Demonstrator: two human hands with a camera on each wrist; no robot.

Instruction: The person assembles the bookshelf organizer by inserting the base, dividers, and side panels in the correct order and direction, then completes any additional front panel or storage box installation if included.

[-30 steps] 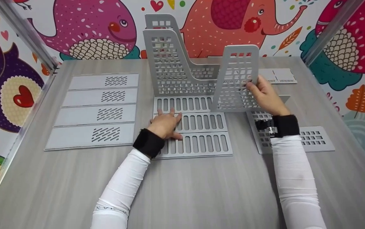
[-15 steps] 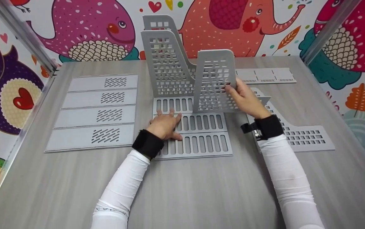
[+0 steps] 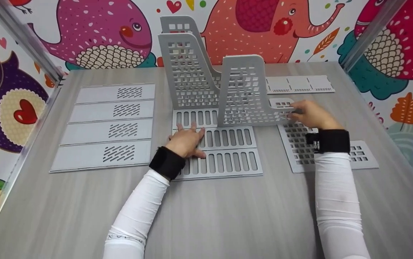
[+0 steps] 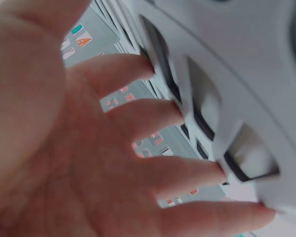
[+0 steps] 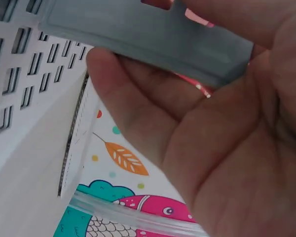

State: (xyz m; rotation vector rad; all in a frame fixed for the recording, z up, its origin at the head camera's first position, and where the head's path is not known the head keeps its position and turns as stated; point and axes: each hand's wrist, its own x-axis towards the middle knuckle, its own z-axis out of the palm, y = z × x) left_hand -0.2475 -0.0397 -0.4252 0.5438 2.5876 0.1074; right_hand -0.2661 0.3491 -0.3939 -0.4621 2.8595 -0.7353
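Observation:
Spread fingers of my left hand (image 3: 186, 142) press on the slotted grey panels (image 3: 228, 138) that lie in the middle of the table. Behind them two perforated side panels (image 3: 188, 75) stand upright. A third perforated panel (image 3: 244, 90) stands in front and to the right, its lower edge at the slotted panels. My right hand (image 3: 310, 114) pinches the low right end of this third panel. In the right wrist view the thumb and fingers of my right hand (image 5: 207, 108) are on either side of the grey panel end (image 5: 138, 39).
Four plain panels with slanted slots (image 3: 107, 129) lie at the left. More perforated panels (image 3: 366, 163) lie flat at the right, partly under my right arm. A pale panel with fine slits (image 3: 299, 84) lies at the back right, near the patterned wall (image 3: 177, 46).
The third panel has moved left over the slotted panels and stands there. My right hand has slid from its tall part to its low right end. My left hand has stayed put.

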